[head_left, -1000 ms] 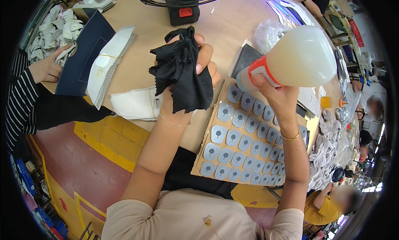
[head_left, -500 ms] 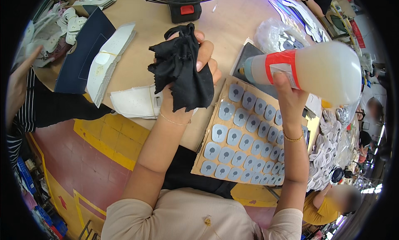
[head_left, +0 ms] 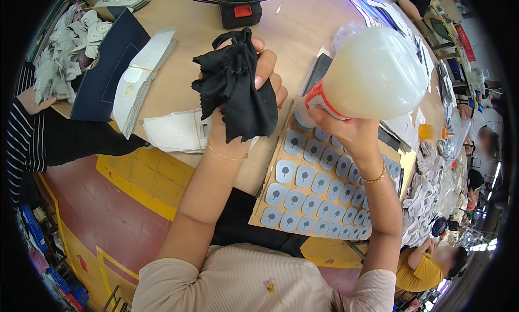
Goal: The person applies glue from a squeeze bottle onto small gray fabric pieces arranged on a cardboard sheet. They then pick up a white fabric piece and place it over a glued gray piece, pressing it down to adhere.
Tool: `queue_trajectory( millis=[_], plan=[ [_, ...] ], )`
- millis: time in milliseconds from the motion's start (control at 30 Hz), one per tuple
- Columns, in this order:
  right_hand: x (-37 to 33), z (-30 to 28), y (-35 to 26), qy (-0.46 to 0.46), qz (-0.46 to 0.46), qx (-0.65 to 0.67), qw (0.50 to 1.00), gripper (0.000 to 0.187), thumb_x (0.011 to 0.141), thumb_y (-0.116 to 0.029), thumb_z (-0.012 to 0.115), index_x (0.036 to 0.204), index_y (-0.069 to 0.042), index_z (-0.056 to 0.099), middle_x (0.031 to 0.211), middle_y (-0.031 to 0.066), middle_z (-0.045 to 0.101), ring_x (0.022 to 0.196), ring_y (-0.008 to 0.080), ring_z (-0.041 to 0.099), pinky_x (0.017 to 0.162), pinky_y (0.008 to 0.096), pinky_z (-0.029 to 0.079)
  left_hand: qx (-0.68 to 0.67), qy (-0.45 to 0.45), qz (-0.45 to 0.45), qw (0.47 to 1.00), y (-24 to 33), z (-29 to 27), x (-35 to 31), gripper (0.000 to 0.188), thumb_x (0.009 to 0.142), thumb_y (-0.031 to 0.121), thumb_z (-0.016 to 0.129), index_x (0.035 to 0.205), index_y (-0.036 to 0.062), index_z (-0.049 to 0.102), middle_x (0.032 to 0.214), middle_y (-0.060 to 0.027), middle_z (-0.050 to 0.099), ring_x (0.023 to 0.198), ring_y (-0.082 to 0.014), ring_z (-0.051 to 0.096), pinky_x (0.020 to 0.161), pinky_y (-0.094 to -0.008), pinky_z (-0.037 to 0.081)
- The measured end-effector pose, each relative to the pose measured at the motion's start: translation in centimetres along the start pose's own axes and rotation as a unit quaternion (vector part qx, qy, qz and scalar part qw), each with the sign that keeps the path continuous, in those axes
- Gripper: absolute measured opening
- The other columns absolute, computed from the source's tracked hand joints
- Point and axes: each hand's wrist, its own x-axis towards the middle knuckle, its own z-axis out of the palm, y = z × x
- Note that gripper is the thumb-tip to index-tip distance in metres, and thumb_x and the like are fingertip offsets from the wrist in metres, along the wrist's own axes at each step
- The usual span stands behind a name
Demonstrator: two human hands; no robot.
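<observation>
A crumpled black cloth (head_left: pixel 235 88) with ragged edges is gripped in my left hand (head_left: pixel 265 69), its lower part hanging over the wrist. My right hand (head_left: pixel 346 129) is wrapped round the neck end of a big translucent plastic bottle (head_left: pixel 378 74) with a red band. The bottle is tipped, its base up and its neck pointing down over the far left corner of a brown board (head_left: pixel 259 217). Rows of small grey rounded patches (head_left: pixel 304 177), each with a dark mark, lie on that board. Where the spout touches, if anywhere, is hidden.
Stacks of white cut pieces (head_left: pixel 141 77) and a dark blue box (head_left: pixel 111 69) stand left. A black fan base (head_left: pixel 238 15) is at the back. White parts (head_left: pixel 421 196) pile up at right. At left, a person in striped sleeves (head_left: pixel 30 133) handles white pieces.
My right hand has swung the bottle left and tilted it further, neck down toward the board. The left hand with the cloth has barely moved. The person at left has reached into the white pieces.
</observation>
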Motion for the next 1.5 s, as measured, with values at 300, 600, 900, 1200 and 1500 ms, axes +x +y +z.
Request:
queue_trajectory(
  millis=[300,600,900,1200,1500],
  plan=[
    [-0.7,-1.6,0.7,0.159,-0.018,0.210,0.965,0.053,0.074,-0.035,0.074,0.109,-0.001,0.056,0.100,0.0086,0.062,0.089,0.0180,0.061,0.080,0.0316,0.050,-0.001,-0.004,-0.006,1.000,0.2,0.1,-0.1,0.046,0.092,0.045,0.036,0.108,0.0032,0.046,0.071,-0.0057,0.044,0.047,-0.0154,0.041,0.048,-0.0267,0.031],
    [-3.3,-2.1,1.2,0.087,0.038,0.041,0.995,0.044,0.068,-0.027,0.079,0.098,-0.002,0.061,0.094,0.0057,0.063,0.084,0.0155,0.059,0.075,0.0310,0.049,-0.006,-0.014,-0.012,1.000,-0.2,-0.3,0.1,0.041,0.094,0.040,0.035,0.108,0.0029,0.047,0.071,-0.0060,0.044,0.049,-0.0157,0.042,0.048,-0.0268,0.032],
    [-2.8,-1.1,-0.3,-0.020,-0.010,-0.058,0.998,0.041,0.066,-0.018,0.078,0.100,-0.004,0.060,0.093,0.0054,0.062,0.084,0.0178,0.060,0.073,0.0320,0.048,-0.001,0.005,-0.001,1.000,-0.2,0.1,-0.1,0.041,0.094,0.040,0.037,0.109,0.0028,0.047,0.071,-0.0058,0.044,0.048,-0.0155,0.042,0.048,-0.0264,0.032],
    [-2.5,-3.5,1.0,0.157,0.004,0.047,0.986,0.042,0.071,-0.026,0.077,0.099,0.000,0.060,0.093,0.0073,0.062,0.083,0.0159,0.059,0.075,0.0307,0.049,-0.004,-0.001,-0.018,1.000,0.2,0.0,0.0,0.041,0.095,0.039,0.032,0.108,0.0035,0.047,0.069,-0.0055,0.043,0.047,-0.0155,0.040,0.048,-0.0272,0.031],
    [-2.3,-2.3,1.6,0.115,0.030,0.031,0.992,0.035,0.067,-0.018,0.078,0.094,-0.002,0.062,0.089,0.0046,0.063,0.079,0.0141,0.059,0.072,0.0287,0.049,0.024,0.026,-0.017,0.999,-0.1,0.6,0.1,0.042,0.096,0.042,0.029,0.108,0.0056,0.047,0.066,-0.0033,0.043,0.041,-0.0125,0.032,0.048,-0.0262,0.028]
  ],
)
